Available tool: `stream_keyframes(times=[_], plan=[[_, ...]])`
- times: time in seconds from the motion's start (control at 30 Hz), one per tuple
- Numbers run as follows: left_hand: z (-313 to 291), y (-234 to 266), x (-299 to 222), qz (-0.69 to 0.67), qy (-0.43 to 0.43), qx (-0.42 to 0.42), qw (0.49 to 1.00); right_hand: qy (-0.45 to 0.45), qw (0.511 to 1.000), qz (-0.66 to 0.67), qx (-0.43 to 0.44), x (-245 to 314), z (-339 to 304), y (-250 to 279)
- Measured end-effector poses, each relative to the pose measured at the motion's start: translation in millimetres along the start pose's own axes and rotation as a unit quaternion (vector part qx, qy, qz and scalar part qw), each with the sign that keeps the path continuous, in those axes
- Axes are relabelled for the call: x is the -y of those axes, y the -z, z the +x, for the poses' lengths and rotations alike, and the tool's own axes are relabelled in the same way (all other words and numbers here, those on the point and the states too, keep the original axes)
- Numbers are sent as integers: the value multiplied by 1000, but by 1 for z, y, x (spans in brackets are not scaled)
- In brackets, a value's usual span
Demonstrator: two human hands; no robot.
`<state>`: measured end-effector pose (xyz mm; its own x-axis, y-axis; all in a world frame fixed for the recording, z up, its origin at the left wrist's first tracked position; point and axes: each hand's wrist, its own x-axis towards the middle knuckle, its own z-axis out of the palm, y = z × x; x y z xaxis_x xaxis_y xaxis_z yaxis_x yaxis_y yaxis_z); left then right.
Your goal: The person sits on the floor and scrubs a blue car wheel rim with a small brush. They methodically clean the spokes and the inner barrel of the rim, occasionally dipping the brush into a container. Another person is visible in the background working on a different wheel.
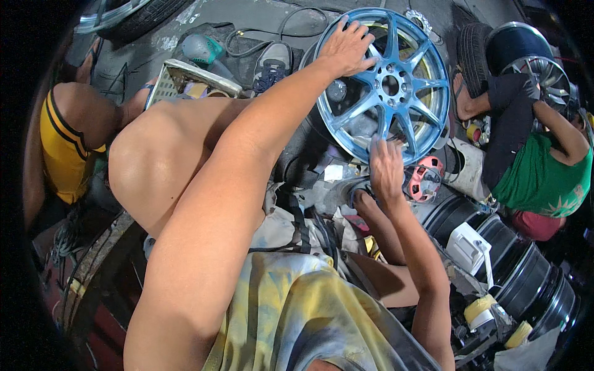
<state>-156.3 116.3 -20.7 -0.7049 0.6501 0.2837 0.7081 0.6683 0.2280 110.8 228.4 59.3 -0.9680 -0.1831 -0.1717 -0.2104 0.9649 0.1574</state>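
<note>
A blue multi-spoke wheel rim [391, 93] stands tilted in front of me, with a round hub hole and several bolt holes at its middle. Across its upper left edge lies my left hand [346, 49], fingers spread over the rim and a spoke. My right hand [386, 164] is at the lower edge, by the bottom spokes. Its fingers look curled together but are smeared by motion, and whatever they hold is hidden. Bare metal or yellowish patches show on the barrel behind the spokes.
A pale plastic crate [164, 83] and a teal-and-grey power tool [202, 48] lie at the far left, beside a shoe [272, 65]. A red slotted part [424, 179] sits below the rim. Co-workers sit at left and right; dark wheel rims [526, 278] line the right.
</note>
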Motion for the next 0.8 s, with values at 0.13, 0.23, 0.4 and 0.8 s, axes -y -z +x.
stream_keyframes(times=[0.13, 0.23, 0.4, 0.8], plan=[[0, 10, -1, 10, 3, 17, 1000, 10, 1000, 8, -17, -9, 10, 2], [0, 4, -1, 6, -5, 4, 1000, 18, 999, -31, -11, -21, 30, 2], [-7, -4, -1, -14, 4, -52, 999, 96, 995, -22, 22, -22, -4, 10], [-3, 3, -1, -22, 0, -11, 1000, 111, 989, -81, 55, -42, 53, 6]])
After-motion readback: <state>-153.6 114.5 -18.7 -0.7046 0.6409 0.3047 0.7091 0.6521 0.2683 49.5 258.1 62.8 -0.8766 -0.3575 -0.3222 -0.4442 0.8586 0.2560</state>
